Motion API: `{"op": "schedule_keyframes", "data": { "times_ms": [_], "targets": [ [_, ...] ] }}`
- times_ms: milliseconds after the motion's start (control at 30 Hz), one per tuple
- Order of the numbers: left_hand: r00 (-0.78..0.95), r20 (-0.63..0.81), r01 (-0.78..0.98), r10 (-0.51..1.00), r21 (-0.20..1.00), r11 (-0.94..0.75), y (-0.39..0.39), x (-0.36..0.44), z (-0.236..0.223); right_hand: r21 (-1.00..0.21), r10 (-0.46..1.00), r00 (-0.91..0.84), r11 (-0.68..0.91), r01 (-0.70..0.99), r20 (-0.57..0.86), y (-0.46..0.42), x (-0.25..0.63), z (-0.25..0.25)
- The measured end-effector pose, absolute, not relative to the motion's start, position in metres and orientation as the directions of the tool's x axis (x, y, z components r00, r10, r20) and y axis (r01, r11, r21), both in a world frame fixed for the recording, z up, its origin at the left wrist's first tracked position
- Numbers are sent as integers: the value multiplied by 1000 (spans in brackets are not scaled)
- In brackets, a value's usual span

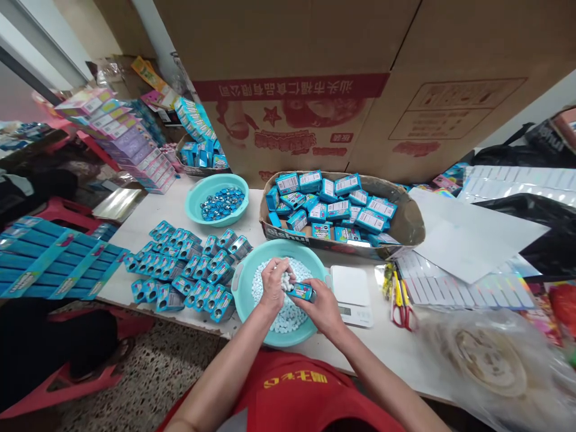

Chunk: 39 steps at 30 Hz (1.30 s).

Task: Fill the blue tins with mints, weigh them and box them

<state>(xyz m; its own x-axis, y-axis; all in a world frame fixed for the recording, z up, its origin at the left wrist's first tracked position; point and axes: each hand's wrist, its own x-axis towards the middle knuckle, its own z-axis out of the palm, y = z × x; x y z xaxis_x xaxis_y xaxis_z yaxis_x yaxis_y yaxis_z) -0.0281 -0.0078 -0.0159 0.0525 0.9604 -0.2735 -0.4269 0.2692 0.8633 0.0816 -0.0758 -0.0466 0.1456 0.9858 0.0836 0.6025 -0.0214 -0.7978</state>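
Observation:
Over a turquoise basin full of small white candies, my right hand grips a small blue candy box, tilted with its end toward the left. My left hand is closed around a clump of the white candies, its fingers at that end of the box. Left of the basin stand rows of blue boxes with round holes in their tops. Behind them a second turquoise basin holds many small blue and silver round caps.
A cut-down carton of blue boxes sits behind the basin. To the right are a white digital scale, red-handled scissors, a yellow cutter and white sheets. Large cardboard boxes wall off the back. A person's dark-clothed leg shows at left.

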Motion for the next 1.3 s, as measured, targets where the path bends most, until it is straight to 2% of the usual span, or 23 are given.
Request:
{"op": "schedule_keyframes", "data": {
  "times_ms": [167, 267, 400, 633, 900, 1067, 1167, 1233, 1300],
  "targets": [
    [23, -228, -365, 973, 904, 220, -8, -29, -18, -786, 996, 65, 11, 618, 65, -73, 81, -41],
    [43, -210, -346, 977, 914, 212, -9, -30, -19, -786, 995, 89, -21, 618, 44, -70, 82, -36],
    [-47, -219, -363, 975, 913, 188, -5, -27, -19, -768, 996, 72, -5, 641, 54, -66, 82, -33],
    [-46, -235, -397, 971, 896, 198, 0, -24, -15, -789, 995, 85, -4, 615, 61, -64, 83, -36],
    [2, -203, -380, 979, 906, 188, -7, -26, -10, -861, 985, 166, -35, 508, 57, -63, 83, -41],
    [29, -196, -372, 980, 908, 192, -11, -26, -8, -895, 985, 158, -10, 446, 68, -65, 81, -45],
    [1, -171, -391, 985, 907, 158, -7, -38, -11, -924, 983, 178, -27, 381, 45, -72, 86, -43],
    [-53, -137, -311, 989, 944, 114, -1, -56, -22, -947, 978, 208, -36, 318, 33, -78, 93, -41],
    [0, -111, 13, 994, 994, 111, 4, -77, -41, -963, 974, 227, -44, 267, 19, -83, 100, -40]
  ]
}}
